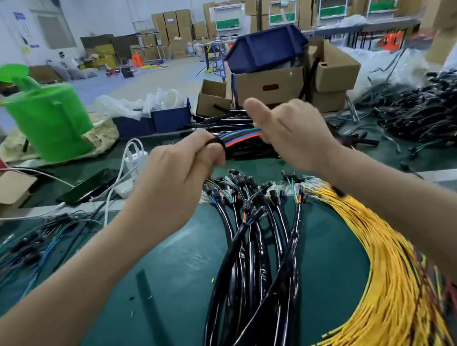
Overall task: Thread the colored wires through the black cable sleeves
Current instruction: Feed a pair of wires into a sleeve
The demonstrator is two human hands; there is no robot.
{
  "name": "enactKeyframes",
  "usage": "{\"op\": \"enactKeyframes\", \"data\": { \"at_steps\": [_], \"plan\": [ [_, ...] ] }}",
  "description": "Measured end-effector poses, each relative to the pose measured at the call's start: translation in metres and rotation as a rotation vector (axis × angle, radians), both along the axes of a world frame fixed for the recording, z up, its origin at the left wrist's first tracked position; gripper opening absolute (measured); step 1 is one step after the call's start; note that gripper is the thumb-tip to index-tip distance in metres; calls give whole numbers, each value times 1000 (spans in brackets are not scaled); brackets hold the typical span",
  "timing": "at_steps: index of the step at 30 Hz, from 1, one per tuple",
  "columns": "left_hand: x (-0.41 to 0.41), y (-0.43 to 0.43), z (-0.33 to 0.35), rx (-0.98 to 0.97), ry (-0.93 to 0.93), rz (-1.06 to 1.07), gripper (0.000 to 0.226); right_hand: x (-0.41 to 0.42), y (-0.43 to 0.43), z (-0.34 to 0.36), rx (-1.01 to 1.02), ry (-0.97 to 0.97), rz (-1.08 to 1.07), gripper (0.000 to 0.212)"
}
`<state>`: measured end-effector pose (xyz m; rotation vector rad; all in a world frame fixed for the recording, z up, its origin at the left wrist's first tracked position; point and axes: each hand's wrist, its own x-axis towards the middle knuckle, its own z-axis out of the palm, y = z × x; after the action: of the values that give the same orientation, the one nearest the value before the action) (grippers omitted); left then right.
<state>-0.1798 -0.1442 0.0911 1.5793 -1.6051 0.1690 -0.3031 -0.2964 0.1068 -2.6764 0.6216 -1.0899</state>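
A short bundle of colored wires (242,137), green, blue, orange and red, spans the gap between my two hands above the green bench. My left hand (187,164) is closed around a black cable sleeve (216,142), whose mouth the wires enter. My right hand (286,131), thumb up, pinches the wires' other end. Below my hands lie sleeved black cables (261,242) with connectors, and a thick fan of yellow wires (384,268) to their right.
Loose black sleeves (222,121) are piled behind my hands. Cardboard boxes (270,86) and a blue bin (264,46) stand beyond. A green roll (50,122), a phone (87,186) with white chargers, and a black cable heap (434,109) flank the green mat (174,255).
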Motion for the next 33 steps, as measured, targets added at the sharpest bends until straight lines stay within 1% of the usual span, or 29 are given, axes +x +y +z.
{"op": "enactKeyframes", "data": {
  "at_steps": [1, 2, 3, 5, 7, 9, 11, 12, 13, 14, 15, 16, 18, 20, 21, 22, 24, 26, 27, 29, 30, 32, 33],
  "plan": [
    [1, 3, -3, 15, -6, 4, 23, -7, -3, -7, 115, -6, 10, 69],
    [1, 5, -5, 53, -17, 1, 22, -13, -4, -13, 179, -21, 8, 67],
    [1, 8, -9, 108, -17, -16, 22, -19, -3, -17, 171, -35, -21, 65],
    [1, 11, -13, 209, 21, -77, 25, -30, 1, -18, 36, -11, -95, 65],
    [1, 13, -14, 271, 20, -99, 27, -39, 8, -15, -108, 89, -130, 65],
    [-6, 12, -13, 320, -17, -116, 26, -44, 22, -13, -201, 204, -153, 60],
    [-20, 9, -12, 369, -45, -160, 25, -43, 40, -19, -295, 238, -100, 55],
    [-28, 8, -13, 377, -49, -188, 24, -42, 48, -23, -302, 231, -52, 56],
    [-35, 8, -13, 364, -35, -222, 24, -41, 55, -26, -224, 185, 5, 61],
    [-39, 8, -13, 347, -4, -255, 24, -40, 58, -28, -98, 127, 62, 64],
    [-39, 7, -14, 340, 33, -273, 24, -42, 58, -31, 19, 84, 104, 67],
    [-38, 7, -14, 337, 59, -264, 26, -44, 56, -35, 90, 67, 129, 67],
    [-30, 9, -17, 313, 91, -221, 28, -51, 47, -46, 206, 92, 131, 67],
    [-22, 14, -20, 288, 161, -225, 28, -60, 36, -54, 354, 43, 118, 70],
    [-20, 16, -21, 293, 183, -238, 33, -65, 33, -56, 365, 10, 101, 66],
    [-18, 18, -22, 306, 187, -252, 40, -70, 29, -57, 334, -17, 91, 64],
    [-17, 17, -25, 331, 171, -268, 54, -77, 25, -53, 250, 12, 146, 59],
    [-17, 15, -26, 334, 162, -223, 59, -80, 24, -47, 158, 175, 179, 53],
    [-17, 15, -26, 332, 164, -191, 56, -81, 24, -45, 112, 261, 164, 52],
    [-18, 14, -26, 346, 155, -156, 50, -83, 22, -46, 53, 348, 132, 45],
    [-19, 15, -26, 361, 145, -149, 50, -83, 22, -47, 64, 361, 139, 37],
    [-19, 16, -26, 387, 133, -143, 49, -85, 23, -50, 166, 372, 203, 23],
    [-19, 16, -26, 392, 122, -141, 48, -86, 23, -50, 218, 377, 239, 23]
  ]
}}
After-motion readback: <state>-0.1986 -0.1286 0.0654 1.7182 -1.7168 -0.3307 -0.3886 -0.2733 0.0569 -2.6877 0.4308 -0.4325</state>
